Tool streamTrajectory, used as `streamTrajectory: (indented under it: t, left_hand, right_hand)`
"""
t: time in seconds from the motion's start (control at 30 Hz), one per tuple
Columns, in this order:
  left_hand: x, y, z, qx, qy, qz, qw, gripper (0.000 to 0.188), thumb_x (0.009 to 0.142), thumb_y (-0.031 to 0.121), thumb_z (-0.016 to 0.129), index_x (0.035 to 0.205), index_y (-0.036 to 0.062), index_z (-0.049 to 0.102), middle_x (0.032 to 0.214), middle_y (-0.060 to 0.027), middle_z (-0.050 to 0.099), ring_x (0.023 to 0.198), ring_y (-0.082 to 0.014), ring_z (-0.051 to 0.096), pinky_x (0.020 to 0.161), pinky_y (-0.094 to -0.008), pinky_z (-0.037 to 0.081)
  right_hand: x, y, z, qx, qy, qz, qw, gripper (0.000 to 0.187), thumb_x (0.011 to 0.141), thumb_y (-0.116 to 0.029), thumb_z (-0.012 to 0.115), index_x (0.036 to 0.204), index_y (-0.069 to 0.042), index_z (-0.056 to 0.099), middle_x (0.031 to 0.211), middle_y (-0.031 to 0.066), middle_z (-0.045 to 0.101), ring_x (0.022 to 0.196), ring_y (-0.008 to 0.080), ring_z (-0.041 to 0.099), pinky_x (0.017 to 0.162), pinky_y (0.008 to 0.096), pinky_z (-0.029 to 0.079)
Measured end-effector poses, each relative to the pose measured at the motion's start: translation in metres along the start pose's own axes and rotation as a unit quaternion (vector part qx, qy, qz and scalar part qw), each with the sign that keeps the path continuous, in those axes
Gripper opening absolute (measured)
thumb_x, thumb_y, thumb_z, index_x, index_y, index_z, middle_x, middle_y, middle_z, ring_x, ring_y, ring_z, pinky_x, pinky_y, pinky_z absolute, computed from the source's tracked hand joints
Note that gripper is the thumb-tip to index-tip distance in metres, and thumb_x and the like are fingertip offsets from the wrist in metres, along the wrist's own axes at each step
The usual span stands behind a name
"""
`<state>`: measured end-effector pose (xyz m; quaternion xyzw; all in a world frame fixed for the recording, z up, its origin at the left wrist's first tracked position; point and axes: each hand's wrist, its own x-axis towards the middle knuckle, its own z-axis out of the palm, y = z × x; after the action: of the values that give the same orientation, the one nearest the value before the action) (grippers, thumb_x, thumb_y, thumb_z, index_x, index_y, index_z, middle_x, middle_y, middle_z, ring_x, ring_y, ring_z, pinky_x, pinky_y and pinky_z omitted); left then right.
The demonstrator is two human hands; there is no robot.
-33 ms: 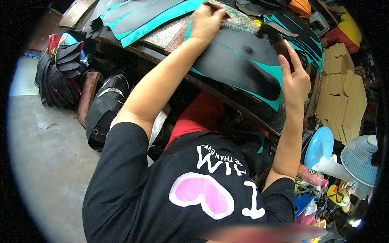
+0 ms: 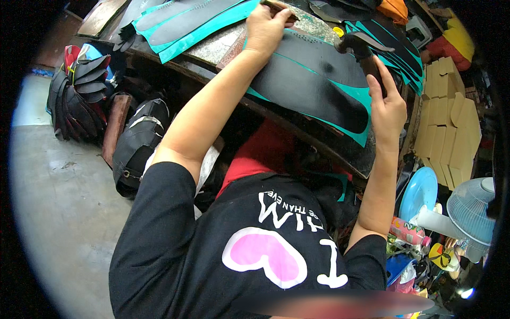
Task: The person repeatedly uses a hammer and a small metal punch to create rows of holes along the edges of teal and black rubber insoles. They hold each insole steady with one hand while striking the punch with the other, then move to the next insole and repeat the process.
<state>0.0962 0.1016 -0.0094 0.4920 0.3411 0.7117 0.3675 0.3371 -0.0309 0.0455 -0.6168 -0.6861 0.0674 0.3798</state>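
Nearest the camera is the person's black shirt with a pink heart print [image 2: 263, 255], and both bare forearms reach up and away from it toward the table [image 2: 212, 50].

The right hand [image 2: 387, 109] is closed around the dark handle of a hammer [image 2: 361, 50], whose head points over the far end of the work. Compared with the picture just before, this hand and the hammer have hardly shifted.

The left hand [image 2: 265, 26] has moved slightly up and away along the table edge. It now pinches a small brownish tool [image 2: 279, 8] more clearly at its fingertips, pressed at the top edge of the sheet. That suggests the tool is being reset at a fresh spot before the hammer comes into play.

The black and teal sheet [image 2: 313, 85] lies flat on the table between the two hands, a long black leaf shape edged in teal, with a line of small holes near its upper edge. More such pieces [image 2: 186, 21] lie farther back.
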Motion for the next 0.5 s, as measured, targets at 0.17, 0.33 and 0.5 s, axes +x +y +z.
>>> streamTrajectory:
  t: [0.17,0.33,0.5]
  left_hand:
    - [-0.001,-0.001,-0.017,0.182,-0.113,-0.038,0.976,0.014,0.088,0.011,0.069,0.094,-0.0012,0.068,0.080,-0.0103,0.072,0.072,-0.0140,0.070,0.067,-0.0264,0.056]
    - [-0.005,-0.002,-0.018,0.268,-0.135,-0.047,0.953,0.017,0.085,0.016,0.072,0.093,0.0019,0.070,0.082,-0.0102,0.073,0.075,-0.0168,0.072,0.071,-0.0304,0.057]
    - [-0.007,0.005,-0.011,0.405,-0.155,0.128,0.892,0.019,0.085,0.021,0.072,0.094,0.0047,0.068,0.082,-0.0176,0.071,0.079,-0.0320,0.071,0.073,-0.0397,0.056]
  right_hand:
    - [0.001,0.004,-0.004,0.039,-0.001,0.021,0.999,0.039,0.096,-0.036,0.062,0.134,-0.026,0.062,0.111,0.0063,0.066,0.097,0.0218,0.063,0.081,0.0311,0.049]
    - [0.010,-0.023,-0.017,0.153,0.035,-0.053,0.986,0.039,0.096,-0.023,0.066,0.135,-0.020,0.061,0.094,0.0005,0.066,0.073,0.0054,0.054,0.067,0.0217,0.045]
    - [0.010,-0.046,-0.025,0.255,0.124,-0.122,0.951,0.040,0.098,-0.015,0.062,0.138,-0.017,0.059,0.089,0.0027,0.070,0.072,0.0039,0.060,0.059,0.0195,0.047]
